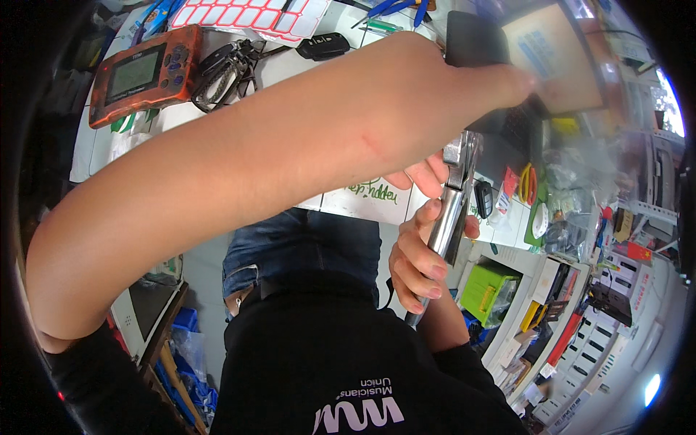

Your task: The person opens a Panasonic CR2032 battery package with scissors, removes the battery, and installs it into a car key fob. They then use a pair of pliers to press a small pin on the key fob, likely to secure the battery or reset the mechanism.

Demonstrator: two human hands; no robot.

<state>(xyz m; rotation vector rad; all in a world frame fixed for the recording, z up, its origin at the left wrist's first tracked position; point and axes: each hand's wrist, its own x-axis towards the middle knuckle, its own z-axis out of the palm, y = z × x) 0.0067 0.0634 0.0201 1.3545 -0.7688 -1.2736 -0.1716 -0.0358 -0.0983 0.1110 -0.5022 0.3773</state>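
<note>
Cluttered white workbench point(94, 145) across upper frame: right hand point(419, 262) grips a chrome metal tool point(451, 210) at centre, work seemingly underway; left hand point(507, 83) reaches upper right, fingers' state indiscernible.

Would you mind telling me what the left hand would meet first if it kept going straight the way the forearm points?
Most likely the tan cardboard box: the left hand already reaches its blurred lower corner, though depth there is unclear.

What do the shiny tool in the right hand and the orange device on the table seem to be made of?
Tool: probably polished metal, since it shows bright, mirror-like reflections. Orange device: probably a plastic or rubbery casing with a dull, scuffed finish and a grey screen.
</note>
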